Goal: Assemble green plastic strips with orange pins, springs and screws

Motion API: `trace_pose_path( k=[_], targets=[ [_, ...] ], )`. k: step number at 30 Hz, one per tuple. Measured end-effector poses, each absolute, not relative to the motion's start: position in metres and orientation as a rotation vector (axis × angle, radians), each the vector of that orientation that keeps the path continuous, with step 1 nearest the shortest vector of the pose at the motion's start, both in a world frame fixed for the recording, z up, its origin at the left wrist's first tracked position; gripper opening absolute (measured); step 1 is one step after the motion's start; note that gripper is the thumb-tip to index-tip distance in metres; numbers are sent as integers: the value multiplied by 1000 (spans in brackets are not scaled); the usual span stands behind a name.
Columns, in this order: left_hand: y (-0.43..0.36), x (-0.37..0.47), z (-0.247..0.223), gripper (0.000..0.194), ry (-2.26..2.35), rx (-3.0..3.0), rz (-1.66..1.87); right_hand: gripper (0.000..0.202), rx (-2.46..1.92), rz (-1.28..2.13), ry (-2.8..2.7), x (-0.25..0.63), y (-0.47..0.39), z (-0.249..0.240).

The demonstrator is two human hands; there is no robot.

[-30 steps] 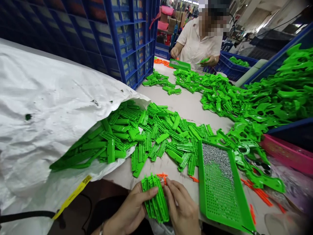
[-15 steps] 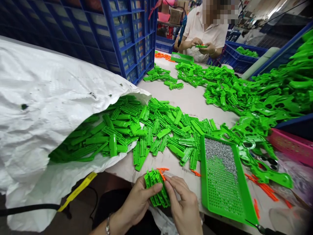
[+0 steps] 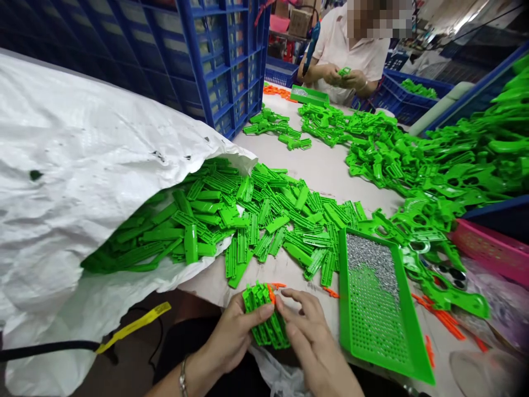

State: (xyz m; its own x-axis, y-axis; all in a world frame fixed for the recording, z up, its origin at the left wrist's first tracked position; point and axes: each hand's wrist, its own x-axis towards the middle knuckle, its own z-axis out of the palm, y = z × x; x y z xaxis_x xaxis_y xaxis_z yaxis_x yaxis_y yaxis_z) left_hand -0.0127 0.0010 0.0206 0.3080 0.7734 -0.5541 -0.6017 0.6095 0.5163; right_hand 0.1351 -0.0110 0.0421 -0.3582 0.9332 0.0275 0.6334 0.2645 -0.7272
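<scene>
A pale bench point(image 3: 326, 168) stretches away through a cluttered workroom, with a dim, brownish-grey floor point(image 3: 132, 377) visible below its near edge at lower left. Beyond the far end, a shelf point(image 3: 286, 35) carries a cardboard box point(image 3: 300, 23). The upper right background is blurred and greyish, broken by a bright patch of light.

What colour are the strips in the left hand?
The strips are bright green, best seen in the head view.

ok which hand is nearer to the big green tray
Right. The right hand is a little left of the tray; the left hand is farther left, holding green strips.
</scene>
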Motion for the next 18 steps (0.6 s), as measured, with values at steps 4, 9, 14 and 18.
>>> trace_pose_path(
  k=[4,9,14,18],
  targets=[
    [4,-13,22,27,864,98,869,22,-1688,438,-2088,142,26,31],
    [3,-15,22,28,919,68,897,22,-1882,47,-2110,135,61,12],
    [5,-21,19,31,882,93,979,30,-1685,397,-2013,135,26,24],
    [6,-20,19,28,860,157,1047,39,-1397,823,-1929,132,-12,31]
  ],
)
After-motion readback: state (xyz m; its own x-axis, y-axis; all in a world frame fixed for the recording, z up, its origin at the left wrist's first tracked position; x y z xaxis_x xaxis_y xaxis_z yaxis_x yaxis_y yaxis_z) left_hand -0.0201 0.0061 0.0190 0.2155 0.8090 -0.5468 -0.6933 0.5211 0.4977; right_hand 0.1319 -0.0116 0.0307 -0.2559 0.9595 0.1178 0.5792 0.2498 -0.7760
